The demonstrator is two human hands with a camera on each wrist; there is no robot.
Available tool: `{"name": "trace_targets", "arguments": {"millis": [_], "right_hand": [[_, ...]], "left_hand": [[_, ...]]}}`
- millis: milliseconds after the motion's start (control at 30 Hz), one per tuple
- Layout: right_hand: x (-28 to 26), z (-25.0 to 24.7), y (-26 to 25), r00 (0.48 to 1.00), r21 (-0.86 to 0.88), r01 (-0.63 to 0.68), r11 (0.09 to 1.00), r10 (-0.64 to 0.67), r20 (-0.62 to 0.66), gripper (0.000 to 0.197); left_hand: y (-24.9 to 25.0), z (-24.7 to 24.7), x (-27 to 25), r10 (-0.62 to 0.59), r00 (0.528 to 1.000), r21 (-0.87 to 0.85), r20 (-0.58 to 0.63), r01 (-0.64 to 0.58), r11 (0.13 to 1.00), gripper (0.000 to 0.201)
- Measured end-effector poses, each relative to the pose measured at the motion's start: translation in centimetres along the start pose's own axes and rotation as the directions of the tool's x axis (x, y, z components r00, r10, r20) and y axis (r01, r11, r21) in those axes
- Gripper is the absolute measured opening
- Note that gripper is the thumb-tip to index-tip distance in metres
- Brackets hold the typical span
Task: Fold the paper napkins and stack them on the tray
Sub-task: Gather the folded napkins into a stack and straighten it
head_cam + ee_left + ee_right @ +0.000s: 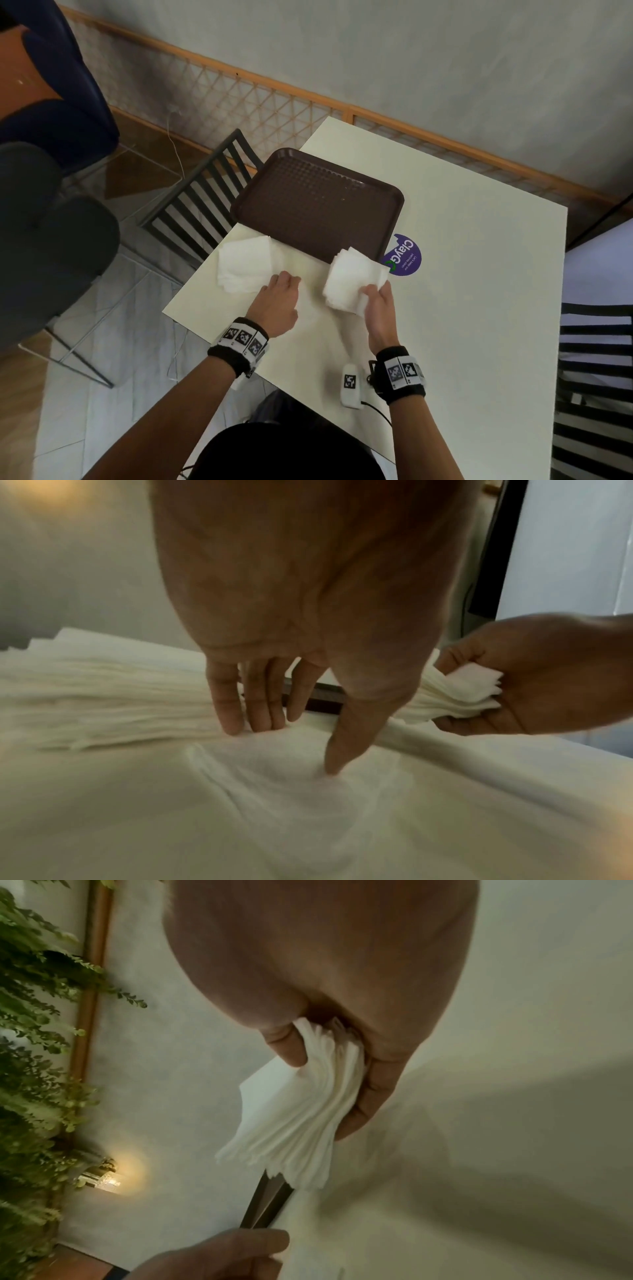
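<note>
A dark brown tray (318, 202) lies bare at the table's far left. Against its near left corner sits a spread stack of white paper napkins (246, 265) (103, 704). My left hand (287, 279) (284, 748) is beside that stack, its straight fingers and thumb pressing a thin single napkin (291, 791) flat on the table. My right hand (371, 294) (329, 1085) grips a thick bundle of napkins (352, 277) (291, 1131) (455, 696) between thumb and fingers, by the tray's near right corner. The tray's edge (267, 1204) shows just beyond the bundle.
The cream table (462, 291) carries a purple sticker (406, 257) right of the bundle and a small white device with a marker (351, 385) near the front edge. Dark slatted chairs stand at the left (205, 192) and right (596, 377).
</note>
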State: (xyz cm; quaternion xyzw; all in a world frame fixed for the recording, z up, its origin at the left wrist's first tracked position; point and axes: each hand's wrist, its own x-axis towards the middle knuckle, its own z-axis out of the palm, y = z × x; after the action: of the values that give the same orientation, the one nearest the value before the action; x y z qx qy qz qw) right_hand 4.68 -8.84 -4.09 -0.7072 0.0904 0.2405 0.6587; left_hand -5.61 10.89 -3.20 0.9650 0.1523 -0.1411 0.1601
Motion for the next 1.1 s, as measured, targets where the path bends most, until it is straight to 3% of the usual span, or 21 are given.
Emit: {"name": "trace_targets", "arguments": {"millis": [67,200,267,333,367,433,500,633,667,700,800,833,867,900,1000,1100], "right_hand": [[0.0,-0.6,-0.1,1.0,-0.002,-0.025,1.0,0.025,-0.004,0.03],[-0.1,-1.1,0.0,0.999,0.024,-0.053,0.998,0.053,0.0,0.039],[-0.2,-1.1,0.1,0.996,0.074,-0.087,0.993,0.086,0.009,0.04],[-0.5,-1.0,-0.1,0.993,0.129,-0.116,0.985,0.115,0.021,0.038],[-0.6,-0.9,-0.4,0.992,0.151,-0.126,0.98,0.123,0.031,0.036],[-1.0,-0.6,-0.8,0.99,0.178,-0.136,0.975,0.127,0.064,0.031],[-1.4,0.0,-1.3,0.987,0.211,-0.136,0.968,0.114,0.112,0.029],[-2.0,1.1,-2.3,0.976,0.283,-0.123,0.951,0.065,0.206,0.039],[-2.0,1.2,-2.4,0.975,0.311,-0.125,0.942,0.058,0.216,0.042],[-1.8,1.2,-2.4,0.974,0.34,-0.129,0.932,0.054,0.221,0.044],[-1.5,1.1,-2.3,0.971,0.427,-0.15,0.892,0.052,0.231,0.052],[-1.5,1.1,-2.2,0.97,0.458,-0.152,0.876,0.044,0.238,0.052],[-1.5,1.2,-2.3,0.969,0.486,-0.152,0.861,0.033,0.244,0.052],[-1.6,1.3,-2.4,0.968,0.507,-0.15,0.849,0.022,0.249,0.051],[-1.9,1.9,-2.8,0.964,0.536,-0.15,0.831,0.002,0.266,0.049],[-1.8,1.9,-3.0,0.965,0.552,-0.162,0.818,0.013,0.263,0.05]], "left_hand": [[0.5,0.2,-0.2,-0.017,1.0,0.105,0.019,0.015,0.994,0.059],[0.5,-0.6,0.5,-0.088,0.989,0.025,0.121,0.086,0.996,0.051],[0.2,-1.5,0.4,-0.114,0.974,-0.122,0.197,0.139,0.983,0.043],[0.3,-2.9,-0.1,-0.102,0.983,-0.363,0.153,0.152,0.919,0.03],[0.7,-3.9,-0.3,-0.081,0.992,-0.495,0.094,0.118,0.861,0.025],[2.2,-6.2,-0.9,-0.035,0.999,-0.757,0.001,0.024,0.653,0.017],[4.0,-8.0,-1.0,-0.008,0.999,-0.879,-0.042,-0.033,0.476,0.017],[6.7,-8.0,0.7,-0.175,0.981,-0.884,-0.08,0.011,0.468,0.014],[7.2,-7.7,1.0,-0.236,0.97,-0.902,-0.064,0.045,0.43,0.017],[7.6,-7.3,1.2,-0.292,0.956,-0.933,-0.04,0.07,0.354,0.02],[8.9,-6.5,1.2,-0.369,0.927,-0.998,0.062,0.049,-0.045,0.03],[9.4,-6.3,1.0,-0.38,0.922,-0.991,0.078,0.029,-0.133,0.034],[9.7,-6.1,1.0,-0.402,0.913,-0.988,0.078,0.017,-0.153,0.038],[10.0,-6.0,1.0,-0.429,0.901,-0.994,0.063,0.018,-0.108,0.041],[10.4,-5.5,1.2,-0.505,0.862,-0.992,-0.036,0.029,0.119,0.039],[10.3,-5.3,1.5,-0.525,0.846,-0.97,-0.094,0.041,0.24,0.036]]}}
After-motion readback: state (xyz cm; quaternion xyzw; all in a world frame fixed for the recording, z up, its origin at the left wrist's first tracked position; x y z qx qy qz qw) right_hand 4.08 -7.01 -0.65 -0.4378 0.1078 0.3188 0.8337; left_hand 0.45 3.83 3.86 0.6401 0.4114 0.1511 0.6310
